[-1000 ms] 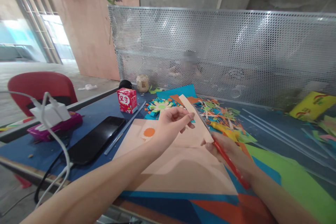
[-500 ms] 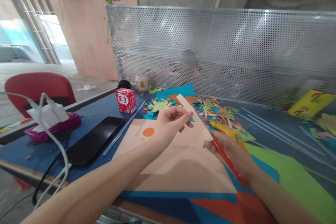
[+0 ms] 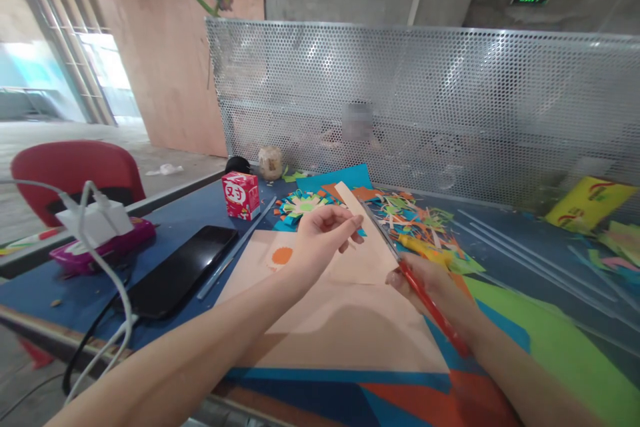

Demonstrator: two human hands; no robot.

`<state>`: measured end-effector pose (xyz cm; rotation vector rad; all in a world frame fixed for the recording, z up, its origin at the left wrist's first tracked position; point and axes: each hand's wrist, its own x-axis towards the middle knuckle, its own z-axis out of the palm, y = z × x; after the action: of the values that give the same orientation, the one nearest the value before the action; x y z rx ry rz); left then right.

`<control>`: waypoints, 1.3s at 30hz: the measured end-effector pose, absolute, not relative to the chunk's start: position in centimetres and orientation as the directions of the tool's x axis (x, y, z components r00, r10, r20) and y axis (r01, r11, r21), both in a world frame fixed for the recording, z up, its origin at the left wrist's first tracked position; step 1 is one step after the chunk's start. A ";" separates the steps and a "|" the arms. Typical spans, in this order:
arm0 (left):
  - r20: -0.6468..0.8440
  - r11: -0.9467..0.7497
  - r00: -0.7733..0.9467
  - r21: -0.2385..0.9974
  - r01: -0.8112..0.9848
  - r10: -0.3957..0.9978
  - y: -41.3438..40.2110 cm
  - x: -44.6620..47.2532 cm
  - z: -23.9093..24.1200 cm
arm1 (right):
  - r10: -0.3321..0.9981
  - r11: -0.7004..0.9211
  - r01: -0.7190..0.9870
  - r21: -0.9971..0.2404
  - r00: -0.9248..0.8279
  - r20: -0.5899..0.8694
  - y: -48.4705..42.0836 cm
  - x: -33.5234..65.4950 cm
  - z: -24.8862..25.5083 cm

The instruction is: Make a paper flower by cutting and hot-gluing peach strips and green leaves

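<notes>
My left hand (image 3: 330, 233) pinches a narrow piece of peach paper (image 3: 367, 233) between thumb and fingers, over the middle of the table. Red-handled scissors (image 3: 433, 307) are gripped in my right hand (image 3: 445, 287), their metal blades lying along the paper's right edge. Whether the blades are apart I cannot tell. Below both hands lies a large peach sheet (image 3: 350, 340) on top of blue paper. An orange paper disc (image 3: 283, 255) with a ragged edge rests on the sheet, left of my left hand. Behind that hand sits a fringed paper flower (image 3: 305, 205) in several colours.
Paper scraps (image 3: 425, 220) and a yellow-handled tool (image 3: 425, 248) lie beyond my right hand. At left are a phone (image 3: 185, 270), a red box (image 3: 241, 195) and a cabled power strip (image 3: 100, 250). Green paper (image 3: 545, 327) lies right. A perforated metal screen (image 3: 400, 93) stands behind.
The view has tilted up slightly. More of the scissor blades shows along the paper's right edge. Both hands keep nearly the same position and grip.
</notes>
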<state>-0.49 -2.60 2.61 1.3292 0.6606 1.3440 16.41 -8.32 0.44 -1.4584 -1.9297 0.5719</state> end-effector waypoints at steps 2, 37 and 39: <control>0.331 -0.260 0.214 0.917 -0.302 0.919 -2.5 -0.5 2.6 | 0.959 0.282 0.666 -0.691 -0.171 0.227 -8.3 16.4 0.5; 0.337 -0.262 0.252 0.921 -0.288 0.907 -2.5 -0.4 2.6 | 0.977 0.198 0.635 -0.747 -0.069 0.200 -6.9 17.0 -1.9; 0.336 -0.263 0.250 0.922 -0.285 0.908 -2.6 -0.4 2.7 | 0.976 0.202 0.644 -0.737 -0.068 0.208 -6.8 17.1 -2.0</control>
<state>-0.42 -2.58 2.65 1.3635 0.6435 1.3034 17.13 -6.83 -1.98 -1.5166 -1.7909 0.6119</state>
